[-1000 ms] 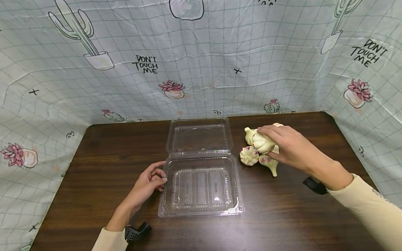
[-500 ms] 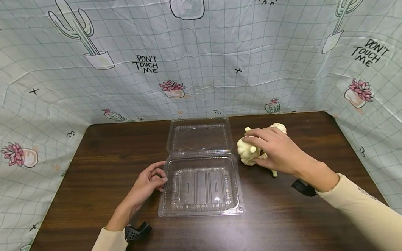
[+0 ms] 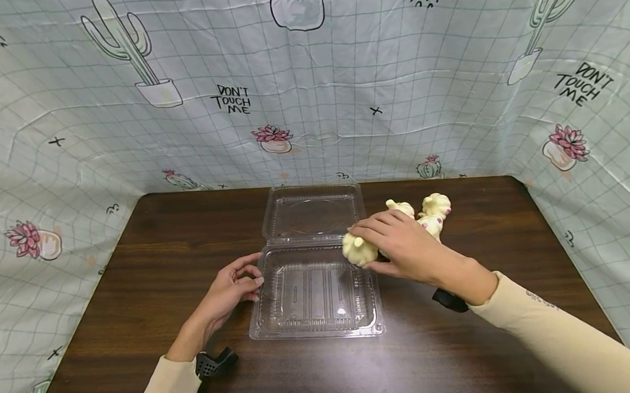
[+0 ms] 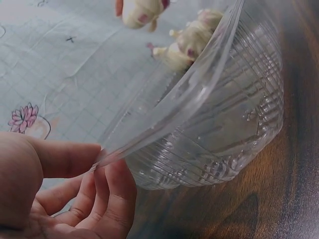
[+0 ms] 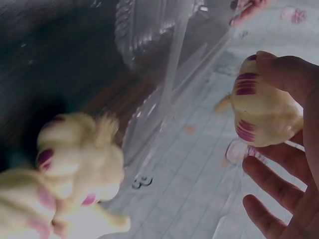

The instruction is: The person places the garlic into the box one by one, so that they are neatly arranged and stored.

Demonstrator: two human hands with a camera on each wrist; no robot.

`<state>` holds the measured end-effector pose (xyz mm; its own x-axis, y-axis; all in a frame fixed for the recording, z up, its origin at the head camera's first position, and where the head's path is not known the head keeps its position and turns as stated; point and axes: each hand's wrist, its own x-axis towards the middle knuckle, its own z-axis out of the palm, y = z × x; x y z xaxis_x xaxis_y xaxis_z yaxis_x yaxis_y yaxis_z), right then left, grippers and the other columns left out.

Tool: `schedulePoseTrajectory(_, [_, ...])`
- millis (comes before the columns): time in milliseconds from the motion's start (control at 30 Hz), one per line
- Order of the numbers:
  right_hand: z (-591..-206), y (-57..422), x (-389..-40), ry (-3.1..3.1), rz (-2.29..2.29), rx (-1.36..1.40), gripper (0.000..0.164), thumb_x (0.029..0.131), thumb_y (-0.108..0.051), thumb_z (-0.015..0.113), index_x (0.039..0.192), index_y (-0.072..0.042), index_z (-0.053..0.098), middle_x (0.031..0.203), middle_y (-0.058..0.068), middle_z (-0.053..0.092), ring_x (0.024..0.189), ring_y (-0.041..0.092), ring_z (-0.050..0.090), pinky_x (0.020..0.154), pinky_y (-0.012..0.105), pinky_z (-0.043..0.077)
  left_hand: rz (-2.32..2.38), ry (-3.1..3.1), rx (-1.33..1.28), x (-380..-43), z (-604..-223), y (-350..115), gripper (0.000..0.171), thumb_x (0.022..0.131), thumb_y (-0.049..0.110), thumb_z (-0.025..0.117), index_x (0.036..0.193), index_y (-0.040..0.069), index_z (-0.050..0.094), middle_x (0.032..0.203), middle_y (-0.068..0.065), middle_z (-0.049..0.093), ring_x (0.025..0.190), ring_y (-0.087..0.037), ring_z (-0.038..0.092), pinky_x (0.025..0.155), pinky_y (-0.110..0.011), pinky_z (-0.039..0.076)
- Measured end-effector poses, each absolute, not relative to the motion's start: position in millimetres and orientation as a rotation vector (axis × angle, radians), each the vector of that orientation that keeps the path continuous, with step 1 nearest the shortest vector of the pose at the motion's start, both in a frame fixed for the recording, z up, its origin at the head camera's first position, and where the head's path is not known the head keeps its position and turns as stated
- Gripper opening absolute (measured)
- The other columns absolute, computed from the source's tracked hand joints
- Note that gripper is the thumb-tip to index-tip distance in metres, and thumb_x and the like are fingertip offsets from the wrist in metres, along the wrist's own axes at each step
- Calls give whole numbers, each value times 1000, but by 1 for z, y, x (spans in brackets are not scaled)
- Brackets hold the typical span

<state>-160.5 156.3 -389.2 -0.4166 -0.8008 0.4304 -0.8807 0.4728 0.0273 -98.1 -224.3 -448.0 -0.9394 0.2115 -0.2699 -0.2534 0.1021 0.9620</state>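
Observation:
My left hand (image 3: pixel 229 293) pinches the left rim of a clear plastic clamshell container (image 3: pixel 316 330) between thumb and fingers; the left wrist view shows the thumb (image 4: pixel 70 158) on top of the rim. The container lies unfolded, its lid (image 3: pixel 313 214) laid back behind the base. In my right hand (image 3: pixel 403 245) is a garlic bulb (image 3: pixel 359 250), cream with purple marks in the right wrist view, gripped by thumb and fingertips. The bulb is over the back right corner of the base. More garlic bulbs (image 3: pixel 435 205) lie on the table behind the right hand, which partly hides them.
The dark wooden table (image 3: pixel 178 239) carries everything. A white cloth (image 3: pixel 310 102) with a grid and cactus print hangs at the back and both sides. Several garlic bulbs sit clustered to the container's right, also in the right wrist view as a bulb (image 5: pixel 79 154).
My right hand has carried the garlic bulb left from the cluster to the container's right edge, uncovering bulbs behind it. The left hand stays at the rim.

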Motion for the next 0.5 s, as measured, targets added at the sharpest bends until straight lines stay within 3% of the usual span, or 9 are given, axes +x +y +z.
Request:
schedulePoseTrajectory(200, [-388, 136, -158, -2380, 251, 1454, 64, 76, -38, 96, 123, -7, 66, 117, 5, 71, 112, 29, 65, 102, 46, 52, 1911, 2018, -47, -98, -448, -225, 60, 104, -3, 60, 159, -7, 36, 108, -2, 54, 79, -6, 58, 70, -22, 59])
schedulePoseTrajectory(500, [-387, 107, -154, -2414, 150, 1556, 59, 85, -44, 87, 127, -8, 69, 121, 4, 72, 114, 27, 64, 105, 44, 51, 1909, 2013, -49, -98, -448, -225, 60, 105, -3, 60, 159, -7, 35, 109, -3, 54, 78, -6, 58, 69, -21, 59])
